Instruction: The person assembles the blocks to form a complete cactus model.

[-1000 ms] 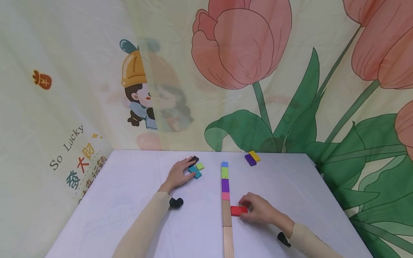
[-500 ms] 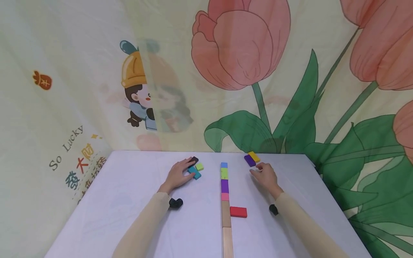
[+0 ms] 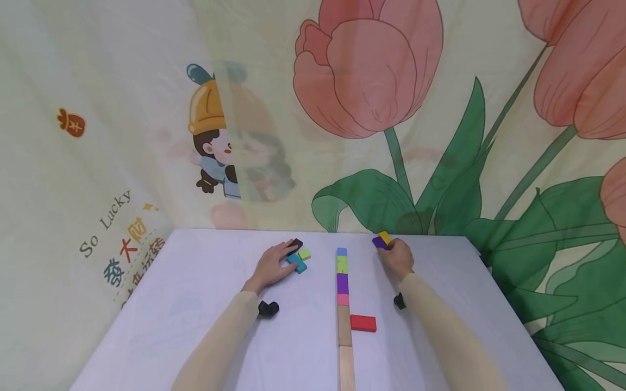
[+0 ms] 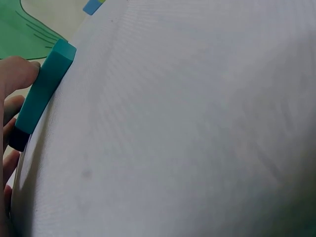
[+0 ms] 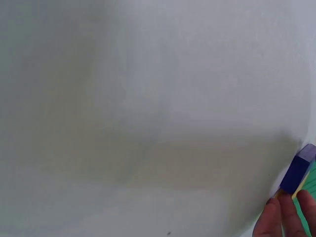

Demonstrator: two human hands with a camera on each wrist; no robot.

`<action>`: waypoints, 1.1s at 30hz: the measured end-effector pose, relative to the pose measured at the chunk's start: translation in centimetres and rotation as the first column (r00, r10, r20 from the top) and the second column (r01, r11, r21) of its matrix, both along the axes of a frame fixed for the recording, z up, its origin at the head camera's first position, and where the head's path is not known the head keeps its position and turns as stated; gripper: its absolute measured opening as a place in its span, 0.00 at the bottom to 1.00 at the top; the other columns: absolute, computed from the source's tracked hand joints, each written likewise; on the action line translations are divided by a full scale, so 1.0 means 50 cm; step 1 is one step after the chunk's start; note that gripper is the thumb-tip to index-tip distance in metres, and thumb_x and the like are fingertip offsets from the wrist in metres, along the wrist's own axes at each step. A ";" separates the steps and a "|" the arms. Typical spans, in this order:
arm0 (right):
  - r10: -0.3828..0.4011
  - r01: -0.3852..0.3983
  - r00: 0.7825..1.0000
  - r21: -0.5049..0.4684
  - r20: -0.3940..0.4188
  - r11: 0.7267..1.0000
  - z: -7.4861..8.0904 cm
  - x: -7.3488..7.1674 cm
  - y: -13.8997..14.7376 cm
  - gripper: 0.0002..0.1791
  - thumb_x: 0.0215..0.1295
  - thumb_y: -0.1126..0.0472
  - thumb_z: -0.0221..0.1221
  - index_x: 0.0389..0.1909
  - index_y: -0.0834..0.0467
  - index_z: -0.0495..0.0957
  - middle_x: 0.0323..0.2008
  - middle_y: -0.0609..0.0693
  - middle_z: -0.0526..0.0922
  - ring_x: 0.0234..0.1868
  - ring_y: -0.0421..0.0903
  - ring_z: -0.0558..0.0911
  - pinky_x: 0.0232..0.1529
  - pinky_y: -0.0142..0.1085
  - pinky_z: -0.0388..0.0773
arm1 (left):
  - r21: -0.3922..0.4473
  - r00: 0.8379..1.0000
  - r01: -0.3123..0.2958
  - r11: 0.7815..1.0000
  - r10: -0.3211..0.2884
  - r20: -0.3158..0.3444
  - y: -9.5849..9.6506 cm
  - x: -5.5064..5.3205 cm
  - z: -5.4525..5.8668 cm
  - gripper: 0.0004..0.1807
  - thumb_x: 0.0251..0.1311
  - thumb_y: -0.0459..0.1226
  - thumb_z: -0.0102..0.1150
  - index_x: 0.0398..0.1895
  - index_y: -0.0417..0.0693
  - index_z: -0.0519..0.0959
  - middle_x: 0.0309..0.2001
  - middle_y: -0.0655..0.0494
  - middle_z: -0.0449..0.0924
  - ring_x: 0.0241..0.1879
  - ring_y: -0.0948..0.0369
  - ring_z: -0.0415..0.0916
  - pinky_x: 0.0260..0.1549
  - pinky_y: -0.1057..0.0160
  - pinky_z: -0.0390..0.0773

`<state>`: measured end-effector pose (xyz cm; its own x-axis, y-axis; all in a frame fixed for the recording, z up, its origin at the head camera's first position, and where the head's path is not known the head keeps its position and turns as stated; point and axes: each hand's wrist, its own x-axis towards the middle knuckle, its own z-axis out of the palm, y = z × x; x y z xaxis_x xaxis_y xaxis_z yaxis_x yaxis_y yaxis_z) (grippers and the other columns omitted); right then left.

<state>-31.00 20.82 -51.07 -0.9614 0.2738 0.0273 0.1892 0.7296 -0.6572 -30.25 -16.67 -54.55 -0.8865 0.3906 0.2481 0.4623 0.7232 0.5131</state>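
got a loosely spread left hand [image 3: 271, 265] resting at a teal rectangular wooden-looking block [image 4: 45, 89] left of centre, then a right hand [image 3: 399, 256] touching a purple rectangular wooden-looking block [image 5: 296, 174] near the far edge; can't tell if pinched. should handle light, stiff, slickish; grab long sides. white cloth-covered table [image 3: 195, 271], tulip-print fabric [image 3: 371, 81] behind.

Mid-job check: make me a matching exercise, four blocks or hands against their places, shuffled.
1. Left hand
2. Right hand
3. Red block
4. Pink block

A. lying crosswise to the row
B. at the yellow block
C. between a purple block and a wooden block
D. touching the teal block

Pairs: 1-D, 2-B, 3-A, 4-C
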 end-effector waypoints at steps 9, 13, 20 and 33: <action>-0.011 0.011 1.000 0.002 -0.023 1.000 0.002 -0.004 -0.012 0.20 0.67 0.61 0.62 0.50 0.73 0.74 0.48 0.69 0.80 0.50 0.64 0.79 0.53 0.55 0.75 | -0.011 1.000 -0.003 1.000 0.003 -0.001 -0.001 0.000 0.000 0.32 0.62 0.50 0.59 0.70 0.51 0.71 0.74 0.53 0.61 0.73 0.48 0.56 0.71 0.43 0.52; 0.025 -0.023 0.999 0.042 -0.047 0.999 0.009 -0.009 -0.012 0.22 0.61 0.64 0.65 0.51 0.76 0.74 0.48 0.70 0.80 0.49 0.64 0.79 0.51 0.55 0.76 | -0.014 1.000 -0.009 1.000 0.009 -0.010 0.000 -0.002 0.000 0.32 0.62 0.50 0.58 0.69 0.51 0.71 0.74 0.52 0.61 0.73 0.48 0.56 0.71 0.43 0.51; 0.090 -0.088 0.996 0.086 -0.016 0.992 0.015 -0.009 -0.006 0.17 0.60 0.64 0.63 0.42 0.76 0.79 0.40 0.68 0.83 0.43 0.62 0.82 0.45 0.53 0.79 | -0.009 1.000 -0.007 1.000 0.007 -0.012 0.003 0.002 0.002 0.32 0.62 0.50 0.59 0.69 0.50 0.72 0.73 0.51 0.62 0.72 0.47 0.57 0.70 0.42 0.53; 0.073 -0.064 0.995 -0.134 0.065 0.989 0.021 0.017 -0.003 0.17 0.66 0.62 0.61 0.50 0.71 0.79 0.48 0.66 0.81 0.50 0.60 0.78 0.54 0.50 0.77 | -0.022 1.000 -0.004 1.000 0.004 -0.008 0.001 -0.002 0.000 0.32 0.63 0.51 0.59 0.69 0.51 0.71 0.74 0.52 0.61 0.73 0.47 0.57 0.70 0.43 0.52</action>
